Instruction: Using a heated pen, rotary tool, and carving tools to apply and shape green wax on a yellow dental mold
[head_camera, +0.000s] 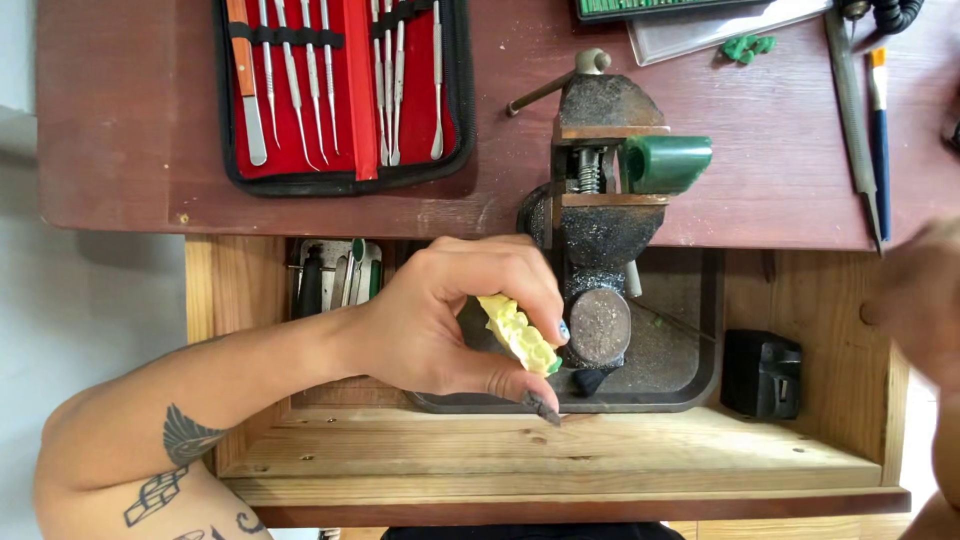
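Note:
My left hand (450, 320) pinches a small pale yellow model of a row of teeth (518, 334) between thumb and fingers, just left of the round end of a dark metal bench vise (598, 215). A green block (665, 163) sits clamped in the vise jaws. My right hand (925, 305) is blurred at the right edge, above the wooden drawer, and whether it holds anything cannot be told.
An open black case with red lining (345, 95) holds several metal carving tools at the back left. A dark tray (680, 345) lies in the wooden drawer beside a black box (762, 373). A file and a blue brush (879, 130) lie at the back right.

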